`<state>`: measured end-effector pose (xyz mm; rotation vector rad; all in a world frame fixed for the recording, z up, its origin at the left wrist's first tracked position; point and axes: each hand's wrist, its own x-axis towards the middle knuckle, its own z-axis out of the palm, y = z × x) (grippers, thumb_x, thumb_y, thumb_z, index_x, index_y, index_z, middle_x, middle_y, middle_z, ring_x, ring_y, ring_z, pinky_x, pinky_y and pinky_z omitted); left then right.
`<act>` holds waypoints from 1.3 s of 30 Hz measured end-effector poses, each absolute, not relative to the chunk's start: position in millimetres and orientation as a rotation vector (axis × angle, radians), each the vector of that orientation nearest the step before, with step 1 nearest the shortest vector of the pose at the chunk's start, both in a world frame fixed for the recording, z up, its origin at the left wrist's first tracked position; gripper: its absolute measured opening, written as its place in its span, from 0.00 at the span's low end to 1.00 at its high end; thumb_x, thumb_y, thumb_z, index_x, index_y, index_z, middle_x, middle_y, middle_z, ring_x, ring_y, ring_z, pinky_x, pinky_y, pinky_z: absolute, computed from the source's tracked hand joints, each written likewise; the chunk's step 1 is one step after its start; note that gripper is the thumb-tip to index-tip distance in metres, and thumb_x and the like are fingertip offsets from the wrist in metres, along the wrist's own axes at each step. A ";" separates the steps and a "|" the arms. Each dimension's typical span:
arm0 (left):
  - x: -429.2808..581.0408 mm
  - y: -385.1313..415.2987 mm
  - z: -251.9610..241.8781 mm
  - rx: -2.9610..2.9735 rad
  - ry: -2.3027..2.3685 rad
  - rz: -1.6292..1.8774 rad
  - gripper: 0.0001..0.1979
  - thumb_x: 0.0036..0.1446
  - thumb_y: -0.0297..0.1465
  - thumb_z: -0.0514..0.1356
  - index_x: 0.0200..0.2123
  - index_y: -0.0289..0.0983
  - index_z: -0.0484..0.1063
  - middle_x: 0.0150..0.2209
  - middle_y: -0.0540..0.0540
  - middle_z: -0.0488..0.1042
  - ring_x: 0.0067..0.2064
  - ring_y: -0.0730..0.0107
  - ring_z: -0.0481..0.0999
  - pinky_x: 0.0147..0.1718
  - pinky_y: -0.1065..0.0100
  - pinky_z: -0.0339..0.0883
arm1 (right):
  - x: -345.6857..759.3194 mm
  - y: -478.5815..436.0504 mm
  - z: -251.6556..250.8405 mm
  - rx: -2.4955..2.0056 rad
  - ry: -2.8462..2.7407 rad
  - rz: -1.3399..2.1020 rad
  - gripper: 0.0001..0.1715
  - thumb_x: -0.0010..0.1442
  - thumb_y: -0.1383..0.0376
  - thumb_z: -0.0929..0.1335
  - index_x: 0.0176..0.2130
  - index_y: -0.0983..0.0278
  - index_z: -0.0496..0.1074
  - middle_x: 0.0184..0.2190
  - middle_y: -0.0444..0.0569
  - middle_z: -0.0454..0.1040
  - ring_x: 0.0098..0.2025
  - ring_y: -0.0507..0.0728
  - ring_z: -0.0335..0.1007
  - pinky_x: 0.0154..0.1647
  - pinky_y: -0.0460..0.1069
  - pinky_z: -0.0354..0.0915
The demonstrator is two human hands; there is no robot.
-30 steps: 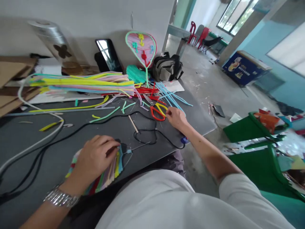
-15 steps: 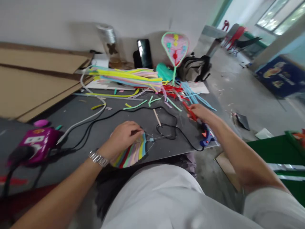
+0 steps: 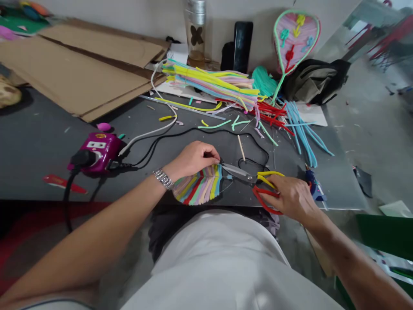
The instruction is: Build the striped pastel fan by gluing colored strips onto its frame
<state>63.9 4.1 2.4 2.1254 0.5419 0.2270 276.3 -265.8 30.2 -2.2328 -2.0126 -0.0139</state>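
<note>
I count one scissors (image 3: 245, 175) and one striped pipe-cleaner fan (image 3: 200, 189) at near edge of table (image 3: 41, 142): scissors lie left-right, blades pointing left at fan, right hand (image 3: 292, 199) curled around handles, left hand (image 3: 195, 158) pinching fan

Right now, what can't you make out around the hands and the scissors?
Head view only:
Top edge of the striped fan: covered by the left hand pinching it.
Lower handle loop of the scissors: inside the right hand.
Whether the blade tip touches the fan: too small to tell.
Part of the glue gun: behind the right hand.
Top of the bottle: cut off by the upper edge.
</note>
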 end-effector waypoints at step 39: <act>38.2 3.3 4.7 2.261 0.556 0.503 0.11 0.63 0.23 0.56 0.40 0.37 0.78 0.39 0.47 0.83 0.40 0.68 0.80 0.42 0.67 0.70 | 269.5 -263.5 22.9 -2.272 -2.011 -0.126 0.24 0.69 0.45 0.67 0.42 0.62 0.76 0.25 0.49 0.77 0.26 0.59 0.75 0.30 0.50 0.55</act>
